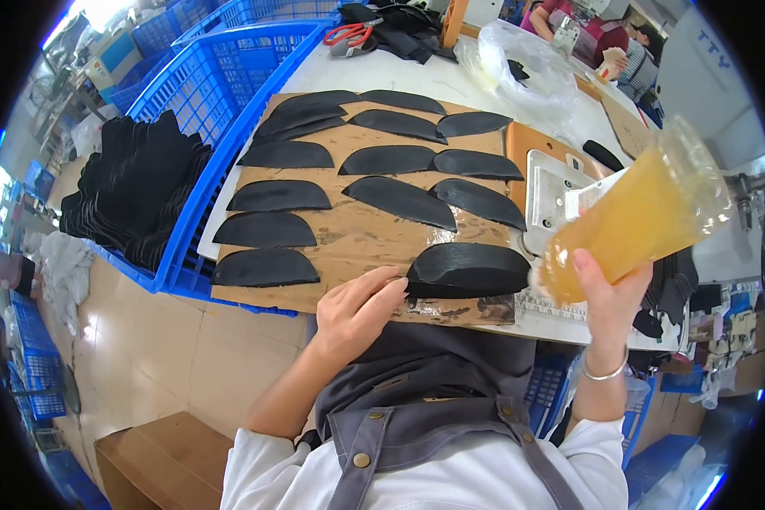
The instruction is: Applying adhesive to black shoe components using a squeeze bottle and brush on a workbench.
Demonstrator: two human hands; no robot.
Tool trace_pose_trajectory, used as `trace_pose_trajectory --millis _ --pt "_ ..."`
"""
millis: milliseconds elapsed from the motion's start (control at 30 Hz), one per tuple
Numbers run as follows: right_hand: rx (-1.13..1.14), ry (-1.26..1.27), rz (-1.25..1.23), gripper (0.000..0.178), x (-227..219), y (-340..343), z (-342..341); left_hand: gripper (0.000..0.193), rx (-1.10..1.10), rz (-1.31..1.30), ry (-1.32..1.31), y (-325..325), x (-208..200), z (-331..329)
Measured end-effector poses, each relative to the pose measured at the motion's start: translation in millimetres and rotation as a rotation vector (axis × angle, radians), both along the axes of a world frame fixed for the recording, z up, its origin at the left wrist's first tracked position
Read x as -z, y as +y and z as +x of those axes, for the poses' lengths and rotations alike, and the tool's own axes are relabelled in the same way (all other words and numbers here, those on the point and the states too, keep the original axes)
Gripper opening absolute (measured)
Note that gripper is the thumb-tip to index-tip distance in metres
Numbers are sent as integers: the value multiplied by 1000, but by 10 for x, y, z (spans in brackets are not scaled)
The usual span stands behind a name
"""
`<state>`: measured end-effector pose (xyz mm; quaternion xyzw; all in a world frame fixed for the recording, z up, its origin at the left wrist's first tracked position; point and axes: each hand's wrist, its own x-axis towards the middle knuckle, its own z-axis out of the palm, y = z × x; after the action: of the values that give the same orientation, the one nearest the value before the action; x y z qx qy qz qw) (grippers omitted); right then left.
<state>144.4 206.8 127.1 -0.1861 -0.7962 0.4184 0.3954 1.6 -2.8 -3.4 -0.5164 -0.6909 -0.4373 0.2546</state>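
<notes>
My right hand is wrapped round a clear plastic bottle of yellow liquid. The bottle is tilted, its narrow end low and to the left, close to a thick stack of black half-moon pieces. At the left end of this stack, my left hand has its fingers drawn together on the edge; the fingertips are partly hidden. Single black half-moon pieces lie in rows on a brown cardboard sheet, and a few at the far left overlap.
A blue crate with black cut pieces stands left of the table. Red-handled scissors and black scraps lie at the back. A sewing machine's metal plate borders the cardboard on the right. A person sits beyond; a cardboard box is below left.
</notes>
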Motion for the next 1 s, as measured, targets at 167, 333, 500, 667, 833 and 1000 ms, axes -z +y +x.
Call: trace_pose_trajectory --millis 167,333,500,667,833,1000 --pt "-354 10 -140 47 110 -449 -511 26 -2 8 -8 -3 5 15" --pt "-356 -41 68 52 247 -531 -701 25 -27 -14 9 15 -29 45" --pt "-278 -107 133 54 221 -294 -354 24 -22 -40 -20 -13 -20 39" --pt "146 -105 197 47 290 238 276 24 -14 -112 -185 -49 -35 48" --pt "205 190 18 52 474 490 655 42 86 -117 -498 29 -411 48" --pt "-152 520 -567 68 630 387 712 39 218 -405 -162 460 -837 87"
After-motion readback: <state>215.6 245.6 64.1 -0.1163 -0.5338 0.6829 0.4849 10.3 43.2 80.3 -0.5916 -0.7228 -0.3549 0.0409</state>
